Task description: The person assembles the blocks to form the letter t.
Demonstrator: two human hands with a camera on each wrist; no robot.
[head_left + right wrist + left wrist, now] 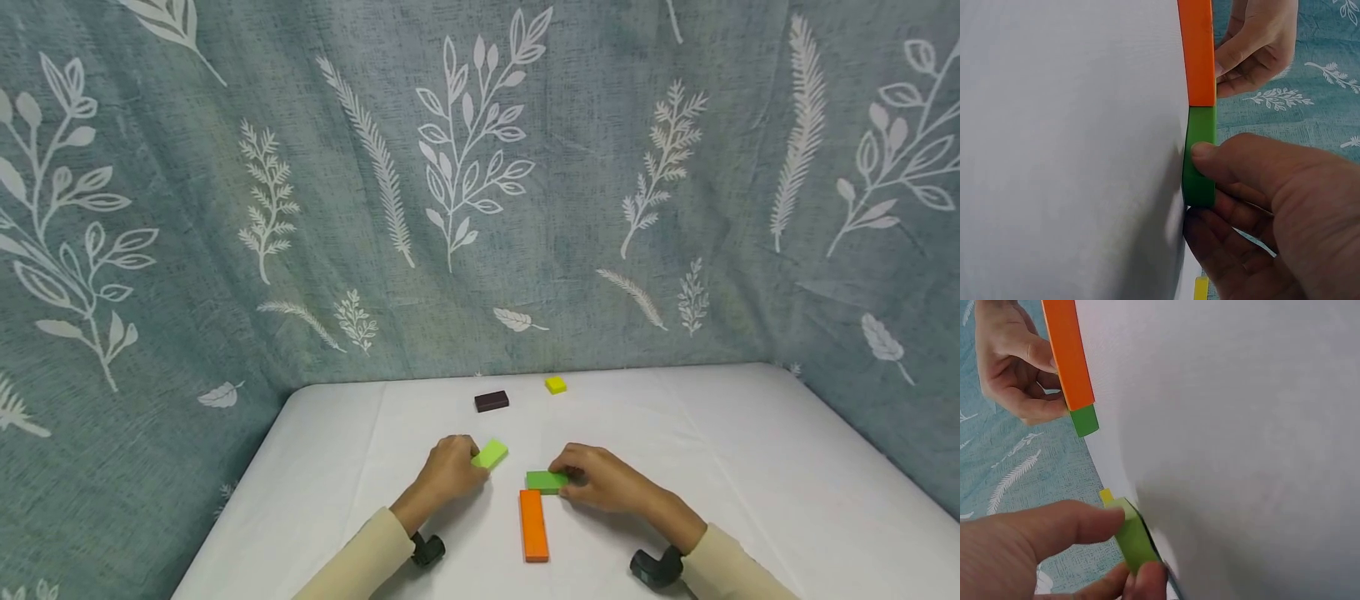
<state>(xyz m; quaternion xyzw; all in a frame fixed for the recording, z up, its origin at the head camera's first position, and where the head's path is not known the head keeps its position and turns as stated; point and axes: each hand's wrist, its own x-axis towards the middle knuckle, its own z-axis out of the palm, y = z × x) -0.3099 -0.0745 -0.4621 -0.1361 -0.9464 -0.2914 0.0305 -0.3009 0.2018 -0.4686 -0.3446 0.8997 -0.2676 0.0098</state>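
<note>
On the white table lies an orange block [533,527], long and flat, its far end meeting a darker green block [542,482] set crosswise. My right hand [603,479] pinches the green block's right end between thumb and fingers; the right wrist view shows the thumb on its near face. To the left, my left hand [452,468] holds a light green block [491,454] between thumb and fingers, apart from the other two. In the left wrist view the light green block [1135,537] sits tilted close to the tabletop.
Farther back on the table are a dark brown block [491,402] and a small yellow block [555,384]. A patterned teal curtain [480,317] hangs behind the table's far edge and along its sides. Dark wrist cameras [657,568] are strapped below both hands.
</note>
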